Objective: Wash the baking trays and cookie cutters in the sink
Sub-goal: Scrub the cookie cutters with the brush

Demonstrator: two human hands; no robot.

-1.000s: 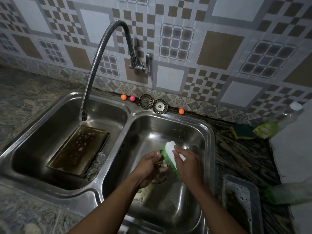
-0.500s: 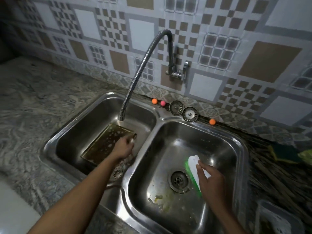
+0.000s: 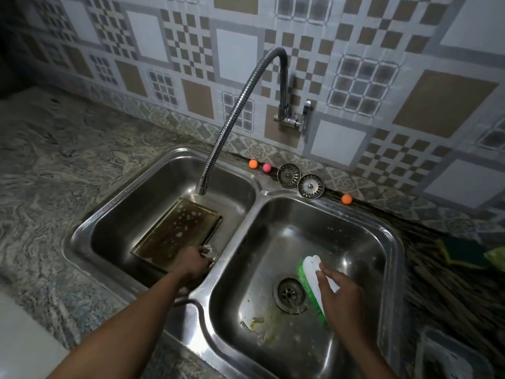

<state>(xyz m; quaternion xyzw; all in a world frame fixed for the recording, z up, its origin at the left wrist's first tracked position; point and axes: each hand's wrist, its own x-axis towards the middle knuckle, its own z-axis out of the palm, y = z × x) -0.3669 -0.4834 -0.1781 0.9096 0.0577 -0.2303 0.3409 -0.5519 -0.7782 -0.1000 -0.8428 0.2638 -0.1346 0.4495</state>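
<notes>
A dark, greasy baking tray (image 3: 175,233) flecked with soap lies tilted in the left basin of the steel sink (image 3: 273,192). My left hand (image 3: 194,263) rests at the tray's near right corner, fingers curled on a small shiny cookie cutter (image 3: 213,257) that is mostly hidden. My right hand (image 3: 343,295) grips a white scrubbing brush with green bristles (image 3: 310,274) over the right basin, beside the drain (image 3: 289,292). A second tray (image 3: 451,359) with foam sits on the counter at the bottom right, partly cut off.
The flexible faucet hose (image 3: 237,113) ends just above the tray's far edge; no water runs. Two sink strainers (image 3: 310,186) and small orange and pink balls (image 3: 253,163) line the back ledge. A green sponge (image 3: 461,253) lies on the right counter. Yellowish residue (image 3: 257,321) sticks in the right basin.
My left hand left the brush, crossed into the left basin and slid down to the tray's near right corner. The right hand kept the brush and lowered it beside the drain.
</notes>
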